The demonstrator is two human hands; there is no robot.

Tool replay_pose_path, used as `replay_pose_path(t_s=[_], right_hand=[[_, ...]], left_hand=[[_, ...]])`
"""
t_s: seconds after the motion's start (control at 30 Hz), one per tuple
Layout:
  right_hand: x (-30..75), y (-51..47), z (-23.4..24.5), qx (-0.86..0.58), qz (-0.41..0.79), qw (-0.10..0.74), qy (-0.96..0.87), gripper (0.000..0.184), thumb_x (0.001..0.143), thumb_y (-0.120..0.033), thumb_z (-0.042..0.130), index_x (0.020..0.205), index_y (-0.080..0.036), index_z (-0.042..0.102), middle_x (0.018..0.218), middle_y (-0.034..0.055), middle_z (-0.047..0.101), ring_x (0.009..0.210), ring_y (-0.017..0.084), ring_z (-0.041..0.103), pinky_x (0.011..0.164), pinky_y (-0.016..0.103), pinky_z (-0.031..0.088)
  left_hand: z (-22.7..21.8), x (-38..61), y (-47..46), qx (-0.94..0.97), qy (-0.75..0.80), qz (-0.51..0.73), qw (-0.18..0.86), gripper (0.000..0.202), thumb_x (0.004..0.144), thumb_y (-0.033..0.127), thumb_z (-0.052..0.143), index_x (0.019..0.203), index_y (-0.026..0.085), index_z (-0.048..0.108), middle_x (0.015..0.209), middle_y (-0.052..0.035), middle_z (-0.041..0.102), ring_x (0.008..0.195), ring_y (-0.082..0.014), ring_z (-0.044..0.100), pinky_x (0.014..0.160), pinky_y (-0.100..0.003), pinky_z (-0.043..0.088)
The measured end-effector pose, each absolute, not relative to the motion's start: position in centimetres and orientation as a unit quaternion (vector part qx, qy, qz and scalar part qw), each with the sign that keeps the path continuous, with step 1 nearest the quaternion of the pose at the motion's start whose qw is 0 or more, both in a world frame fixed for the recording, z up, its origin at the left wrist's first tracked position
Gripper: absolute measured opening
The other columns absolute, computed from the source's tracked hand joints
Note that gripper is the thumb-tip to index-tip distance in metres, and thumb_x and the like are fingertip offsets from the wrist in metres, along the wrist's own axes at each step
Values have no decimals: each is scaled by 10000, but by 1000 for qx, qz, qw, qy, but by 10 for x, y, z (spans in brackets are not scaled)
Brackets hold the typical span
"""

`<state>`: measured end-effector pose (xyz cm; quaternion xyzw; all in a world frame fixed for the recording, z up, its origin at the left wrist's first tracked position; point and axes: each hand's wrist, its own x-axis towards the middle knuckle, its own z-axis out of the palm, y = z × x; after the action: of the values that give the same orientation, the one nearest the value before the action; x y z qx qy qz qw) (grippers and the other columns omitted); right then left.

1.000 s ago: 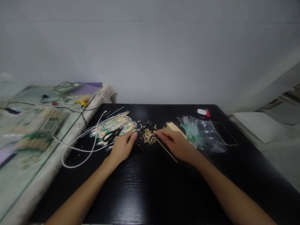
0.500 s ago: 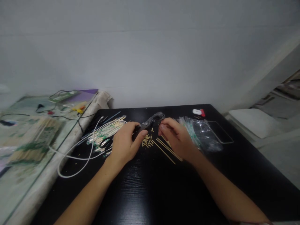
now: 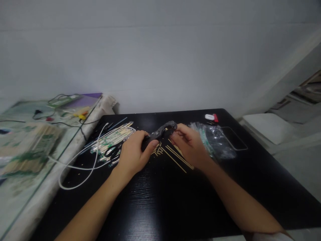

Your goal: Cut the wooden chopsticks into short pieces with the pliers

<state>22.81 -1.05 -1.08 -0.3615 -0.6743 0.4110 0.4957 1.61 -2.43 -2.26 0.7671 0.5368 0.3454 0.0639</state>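
My left hand (image 3: 134,150) is wrapped around a dark hand cutter (image 3: 160,132) with a curved jaw, which points to the right. At the jaw, my right hand (image 3: 189,144) is closed in a pinch on a thin wooden stick; only a small pale tip shows in the jaw opening, and the fingers hide most of it. Below the cutter lies a scatter of short cut stick pieces (image 3: 157,150). Several longer wooden sticks (image 3: 177,159) rest slantwise on the black table (image 3: 160,201), partly under my right hand.
Wrapped sticks (image 3: 114,139), black-handled scissors (image 3: 112,151) and a looped white cable (image 3: 75,186) lie at left. Clear plastic wrappers (image 3: 218,142), a phone-like slab (image 3: 234,138) and a white case (image 3: 210,116) are at right. A glass-topped table (image 3: 25,190) adjoins on the left.
The cutter's curved jaw has swung wider open and now reaches my right fingers. A small stick piece seen just under the jaw has dropped out of view. The camera view has shifted slightly.
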Motion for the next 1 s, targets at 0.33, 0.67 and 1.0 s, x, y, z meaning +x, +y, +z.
replay_pose_path(t_s=[0.33,0.67,1.0], right_hand=[[229,-11,-9,-367,424,482,-673,177,1009,-322,563,891,-204,624,713,-29,579,603,97,510,536,249,390],[228,-10,-11,-371,414,484,-676,177,1007,-325,564,895,-204,628,704,-32,578,595,94,503,533,250,374],[227,-10,-12,-367,410,485,-680,199,1001,-322,573,848,-201,610,668,-43,556,555,86,464,518,244,350]], left_hand=[[-25,15,-23,771,530,348,59,456,1017,585,402,984,183,615,882,-70,651,803,-228,601,716,-363,429],[-24,17,-24,769,545,328,66,464,1021,573,375,964,177,611,866,-73,646,784,-230,593,701,-362,416],[-22,16,-25,768,563,294,78,511,1021,610,321,934,192,602,803,-57,650,723,-233,589,673,-354,389]])
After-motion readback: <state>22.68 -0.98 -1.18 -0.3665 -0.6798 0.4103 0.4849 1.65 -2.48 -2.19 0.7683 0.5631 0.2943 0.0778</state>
